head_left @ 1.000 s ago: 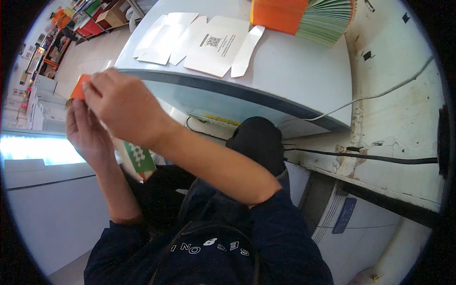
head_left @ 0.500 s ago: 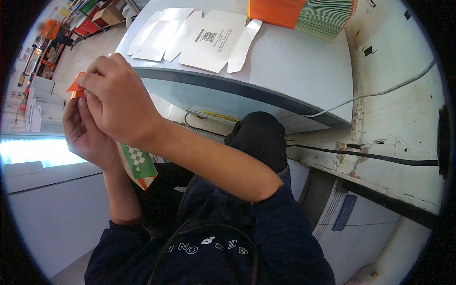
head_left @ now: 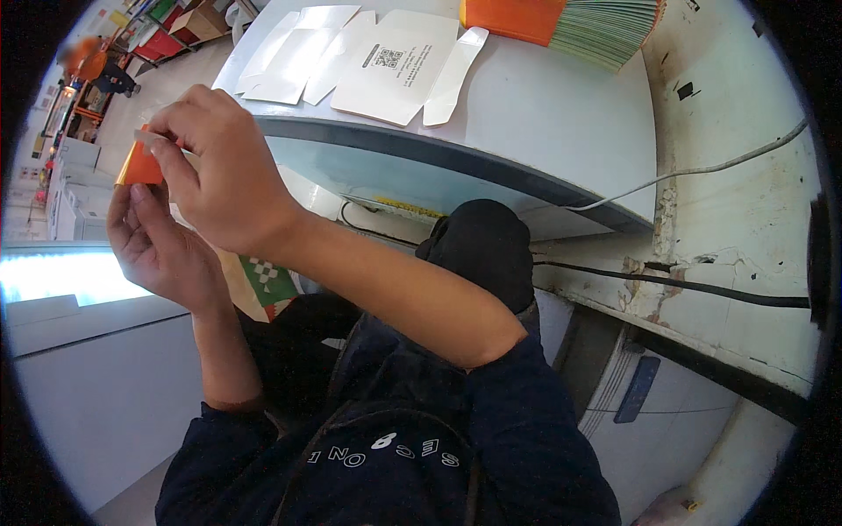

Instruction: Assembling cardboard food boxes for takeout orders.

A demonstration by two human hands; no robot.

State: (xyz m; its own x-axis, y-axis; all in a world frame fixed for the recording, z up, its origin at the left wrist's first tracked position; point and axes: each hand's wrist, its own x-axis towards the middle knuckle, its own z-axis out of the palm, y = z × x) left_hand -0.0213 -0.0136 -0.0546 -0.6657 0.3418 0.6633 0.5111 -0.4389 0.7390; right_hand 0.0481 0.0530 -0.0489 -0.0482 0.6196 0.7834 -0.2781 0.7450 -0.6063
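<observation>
At the left, above my lap, both hands are on a printed paper carton. Its folded orange end sticks out between my fingers. My left hand grips it from below, thumb against the orange part. My right hand reaches across from above and pinches the top of that end with thumb and fingers. A green panel with a white checked pattern shows beneath my right forearm; whether it is part of the same carton is hidden by the hands and arm.
On the white tabletop lie unfolded white carton blanks. A fanned stack of orange and green cartons sits behind them. A grey cable and a black cable run along the right wall. Far left, a person in orange stands by shelves.
The orange end has turned and shows a larger face, with my right fingers shifted on it. The green checked panel has moved up and is more covered by my right forearm.
</observation>
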